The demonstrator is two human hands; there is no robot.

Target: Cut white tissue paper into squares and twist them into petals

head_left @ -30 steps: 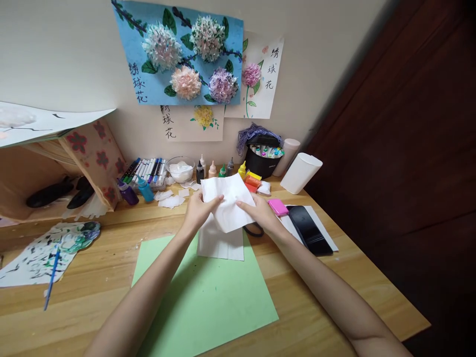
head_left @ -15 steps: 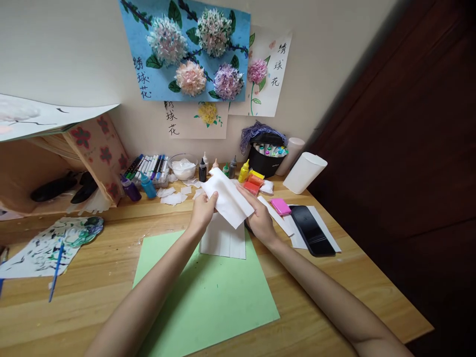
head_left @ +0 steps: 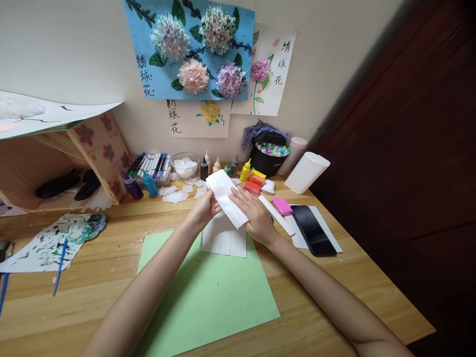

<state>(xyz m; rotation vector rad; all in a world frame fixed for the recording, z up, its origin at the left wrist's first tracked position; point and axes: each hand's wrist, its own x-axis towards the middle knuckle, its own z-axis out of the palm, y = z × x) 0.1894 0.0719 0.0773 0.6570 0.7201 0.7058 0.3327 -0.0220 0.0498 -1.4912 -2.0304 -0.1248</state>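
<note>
Folded white paper [head_left: 224, 192] between both hands, long axis slanting far-left to near-right. Left hand [head_left: 204, 209] closed on its left side; right hand [head_left: 259, 219] fingers flat on top, can't tell if pinching. White sheet [head_left: 223, 241] below grip.

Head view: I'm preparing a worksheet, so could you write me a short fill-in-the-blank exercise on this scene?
The left hand and right hand touch folded paper coloured ____.
The largest sheet on the wooden desk is ____.
The blue poster has ____ fluffy flower heads.

Missing words: white; green; four.
</note>
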